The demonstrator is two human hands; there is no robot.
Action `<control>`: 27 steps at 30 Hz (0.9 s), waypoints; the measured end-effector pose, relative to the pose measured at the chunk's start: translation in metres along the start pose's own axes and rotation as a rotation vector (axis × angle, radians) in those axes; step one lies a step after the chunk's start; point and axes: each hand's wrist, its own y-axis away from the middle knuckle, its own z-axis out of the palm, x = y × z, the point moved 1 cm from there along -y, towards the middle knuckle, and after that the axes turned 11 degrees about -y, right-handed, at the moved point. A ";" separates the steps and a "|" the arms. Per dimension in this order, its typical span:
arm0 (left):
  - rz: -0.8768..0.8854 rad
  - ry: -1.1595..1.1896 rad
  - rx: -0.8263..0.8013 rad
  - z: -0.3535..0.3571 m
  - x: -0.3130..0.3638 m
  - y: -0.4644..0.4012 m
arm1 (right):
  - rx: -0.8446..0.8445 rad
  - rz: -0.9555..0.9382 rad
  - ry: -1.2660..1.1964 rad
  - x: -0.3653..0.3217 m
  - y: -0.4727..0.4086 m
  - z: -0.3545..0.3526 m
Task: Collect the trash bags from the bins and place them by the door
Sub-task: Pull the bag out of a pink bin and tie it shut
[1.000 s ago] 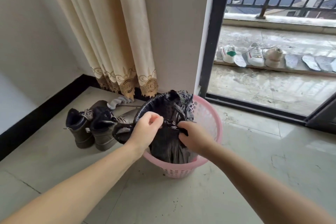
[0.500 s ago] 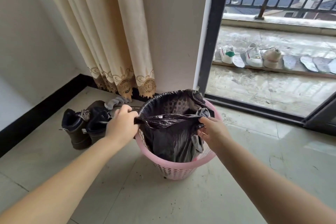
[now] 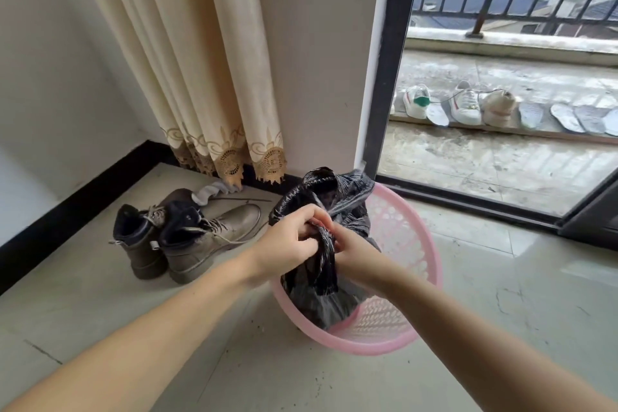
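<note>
So both hands are bunched right together now over the bin: the left hand (image 3: pixel 290 237) and the right hand (image 3: pixel 349 249) are each closed on the gathered neck of the black bag (image 3: pixel 321 264), fingers pinching a twisted strip of plastic between them. Half a second back the hands were spread apart, holding the bag mouth stretched wide across the rim; now that mouth is pulled in and bunched, with a loop of plastic sticking up behind the knuckles. Looks like she or he is mid-knot, so the bag is nearly ready to lift, though the tie doesn't look finished yet.

The bag itself is still sitting inside the pink bin (image 3: pixel 401 321), which seems tipped a bit toward the camera. Nothing has gone to the door so far.

Around it: a pair of boots (image 3: pixel 187 237) just left of the bin, a sock (image 3: pixel 214 192) behind them, a curtain (image 3: pixel 187 53) hanging above. The glass door (image 3: pixel 388 70) is just behind the bin, with sneakers (image 3: pixel 465 104) lined up outside. The boots are the only thing close enough to bump when the bag comes out.
</note>
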 end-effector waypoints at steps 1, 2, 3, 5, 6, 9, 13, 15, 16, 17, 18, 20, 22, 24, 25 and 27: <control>-0.014 0.031 -0.019 0.000 0.001 0.001 | 0.069 -0.006 0.079 0.003 -0.002 -0.001; -0.010 0.006 0.001 0.000 0.000 0.000 | 0.133 0.003 0.170 0.007 -0.005 0.000; 0.002 -0.047 0.053 0.000 -0.003 -0.001 | 0.189 0.027 0.239 0.011 -0.008 0.000; 0.028 -0.205 0.189 -0.007 -0.016 -0.004 | 0.254 0.079 0.237 0.019 -0.011 0.000; 0.032 -0.307 0.208 -0.011 -0.024 -0.005 | 0.282 0.100 0.227 0.022 -0.013 -0.001; -0.078 -0.665 -0.015 -0.019 -0.053 -0.001 | 0.379 0.165 0.154 0.030 -0.013 -0.007; -0.212 -1.027 -0.018 -0.019 -0.070 0.002 | 0.412 0.232 -0.029 0.029 -0.010 -0.017; -0.228 -1.086 0.125 -0.020 -0.068 0.000 | 0.367 0.206 -0.018 0.026 -0.008 -0.022; -0.245 -1.055 0.194 -0.020 -0.066 -0.002 | 0.343 0.182 0.015 0.024 -0.007 -0.025; -0.268 -0.962 0.247 -0.021 -0.061 -0.003 | 0.308 0.159 0.055 0.023 -0.004 -0.027; -0.289 -0.807 0.301 -0.022 -0.054 -0.005 | 0.259 0.141 0.082 0.021 -0.002 -0.028; -0.310 -0.420 0.361 -0.020 -0.037 -0.010 | 0.151 0.145 0.092 0.016 0.002 -0.024; -0.326 -0.117 0.358 -0.013 -0.020 -0.013 | 0.001 0.188 0.019 0.015 0.002 -0.017; -0.312 0.005 0.353 -0.001 -0.010 -0.013 | -0.155 0.248 -0.043 0.012 0.003 -0.003; -0.298 0.029 0.337 0.006 -0.006 -0.011 | -0.182 0.221 -0.007 0.011 0.003 0.002; -0.259 0.003 0.241 0.014 -0.003 -0.010 | -0.079 0.097 0.104 0.013 0.001 0.008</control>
